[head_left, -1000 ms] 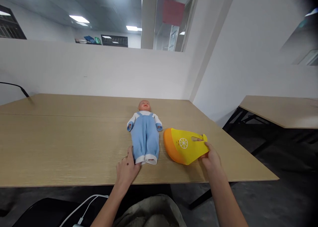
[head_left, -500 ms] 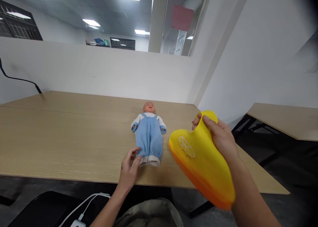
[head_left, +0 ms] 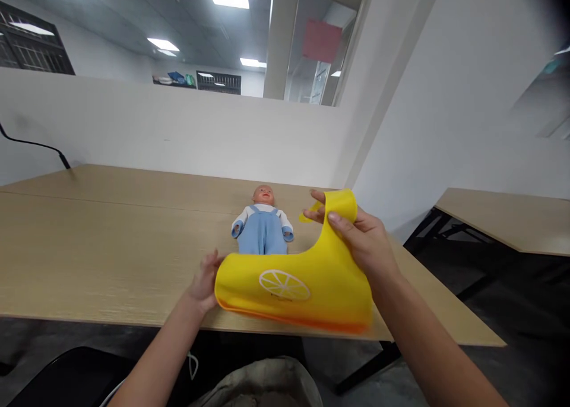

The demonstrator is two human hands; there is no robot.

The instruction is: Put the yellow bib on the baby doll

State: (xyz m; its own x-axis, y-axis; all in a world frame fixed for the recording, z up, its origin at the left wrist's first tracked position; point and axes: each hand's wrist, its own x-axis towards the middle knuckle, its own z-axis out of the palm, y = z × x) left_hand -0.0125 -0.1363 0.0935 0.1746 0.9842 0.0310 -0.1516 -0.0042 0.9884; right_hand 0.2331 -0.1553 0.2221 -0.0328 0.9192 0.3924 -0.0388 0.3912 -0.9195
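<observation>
A yellow bib point(head_left: 307, 276), fading to orange at its lower edge and printed with a white lemon slice, is spread out above the near part of the table. My right hand point(head_left: 363, 234) grips it by the neck strap at the upper right, thumb in front and some fingers poking through the neck opening. At the bib's left end, my left hand point(head_left: 207, 282) holds the edge, its fingers partly hidden behind the material. Beyond the bib a baby doll point(head_left: 262, 226) in blue overalls and a white top lies on its back; its lower legs are covered from view.
The wooden table point(head_left: 111, 240) runs up to a white wall with a window. A black cable point(head_left: 40, 142) hangs at the far left. Another table point(head_left: 494, 217) stands to the right, and a black chair point(head_left: 75, 377) is at the lower left.
The bib has swung left and opened out, now hiding the doll's lower legs. My right hand moved left with it, and my left hand left the doll's leg for the bib's left edge.
</observation>
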